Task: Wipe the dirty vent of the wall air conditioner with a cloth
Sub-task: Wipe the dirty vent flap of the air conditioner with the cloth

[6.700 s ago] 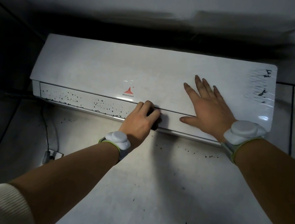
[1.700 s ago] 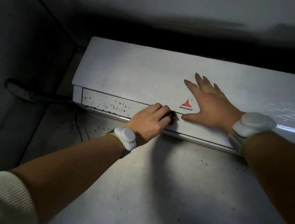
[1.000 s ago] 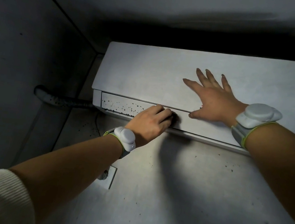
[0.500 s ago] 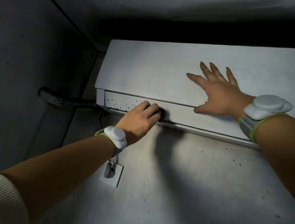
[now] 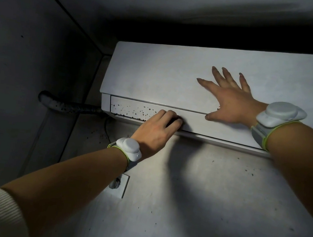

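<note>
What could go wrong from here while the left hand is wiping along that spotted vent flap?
1. The left hand presses on the vent flap; a thin louvre might flex or pop loose under hard rubbing.
2. The cloth is almost hidden under the fingers, so it may smear the dark spots leftward rather than lift them.
3. The right hand is spread flat on the front panel; leaning weight there could strain the cover.

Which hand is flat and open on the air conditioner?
The right hand, fingers spread flat on the front panel. The left hand is curled against the spotted vent below.
</note>
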Demonstrator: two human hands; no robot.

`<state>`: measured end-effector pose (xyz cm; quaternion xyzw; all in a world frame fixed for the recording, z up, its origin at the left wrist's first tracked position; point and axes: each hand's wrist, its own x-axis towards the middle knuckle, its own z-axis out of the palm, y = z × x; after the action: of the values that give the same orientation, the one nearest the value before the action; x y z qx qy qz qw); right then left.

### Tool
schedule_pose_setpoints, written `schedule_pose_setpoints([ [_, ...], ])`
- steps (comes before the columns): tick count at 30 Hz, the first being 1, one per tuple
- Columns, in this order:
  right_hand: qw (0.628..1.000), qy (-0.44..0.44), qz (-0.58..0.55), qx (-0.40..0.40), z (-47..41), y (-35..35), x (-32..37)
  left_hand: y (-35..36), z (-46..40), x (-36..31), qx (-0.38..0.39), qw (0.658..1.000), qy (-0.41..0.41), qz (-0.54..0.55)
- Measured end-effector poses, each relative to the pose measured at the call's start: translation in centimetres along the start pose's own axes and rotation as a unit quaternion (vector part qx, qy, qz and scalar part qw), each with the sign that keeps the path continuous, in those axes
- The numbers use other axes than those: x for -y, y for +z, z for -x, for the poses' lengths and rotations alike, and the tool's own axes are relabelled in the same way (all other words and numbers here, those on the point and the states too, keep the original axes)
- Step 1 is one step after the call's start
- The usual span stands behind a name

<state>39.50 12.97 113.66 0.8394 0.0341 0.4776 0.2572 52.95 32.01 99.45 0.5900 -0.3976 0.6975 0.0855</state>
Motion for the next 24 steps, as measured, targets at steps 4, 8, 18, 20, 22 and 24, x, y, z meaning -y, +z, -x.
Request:
schedule_pose_setpoints([
  [4,1.000,0.002,0.005,0.007,-0.1,-0.3,0.0,0.5,-0.8,-2.3,-0.010,0.998,0.059,0.013],
  [8,1.000,-0.004,0.004,0.001,-0.2,-0.2,-0.2,1.9,-0.8,-3.1,0.006,0.999,0.044,0.008],
  [18,1.000,-0.009,0.005,0.003,-0.5,0.5,-0.5,1.9,0.8,-0.8,-0.011,1.000,0.009,-0.005],
  [20,1.000,-0.008,0.006,0.002,-0.4,0.4,-0.5,1.8,1.4,0.1,-0.012,1.000,0.002,-0.011],
  [22,1.000,-0.006,0.007,0.003,-0.4,0.3,-0.4,1.9,2.0,1.1,-0.007,1.000,-0.009,-0.018],
  [24,1.000,-0.005,0.007,0.003,-0.4,0.2,-0.3,2.0,2.4,1.9,-0.006,0.999,-0.030,-0.019],
])
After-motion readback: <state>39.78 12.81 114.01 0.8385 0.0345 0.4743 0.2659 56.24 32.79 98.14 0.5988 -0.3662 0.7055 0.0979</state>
